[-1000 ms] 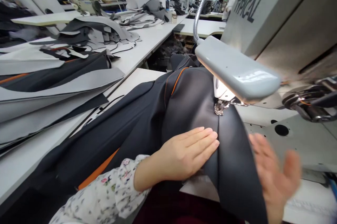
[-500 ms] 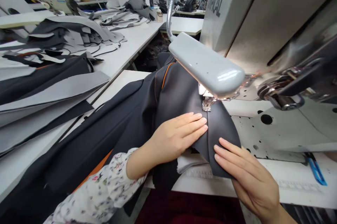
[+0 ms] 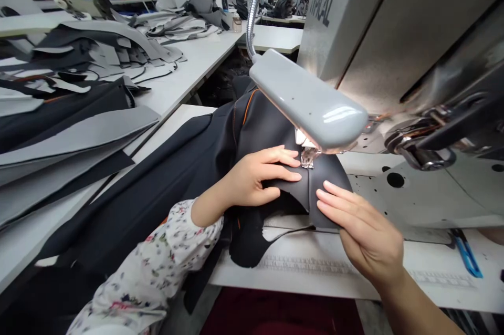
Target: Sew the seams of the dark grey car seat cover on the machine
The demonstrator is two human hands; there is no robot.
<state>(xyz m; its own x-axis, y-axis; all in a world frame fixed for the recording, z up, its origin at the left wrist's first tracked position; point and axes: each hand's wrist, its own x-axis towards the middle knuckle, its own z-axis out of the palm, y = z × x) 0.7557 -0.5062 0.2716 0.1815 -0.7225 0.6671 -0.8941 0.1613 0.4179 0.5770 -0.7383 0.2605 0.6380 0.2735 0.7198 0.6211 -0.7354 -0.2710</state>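
Head view, centre: left hand and right hand, grips apart, lie on dark fabric, likely steadying it beside the presser foot.

White table, lower centre to right: sewing machine, dark fabric draped over, ruler strip by front edge, blue tool at right. Long white bench, upper left: heaped grey pieces, small jar toward upper centre.
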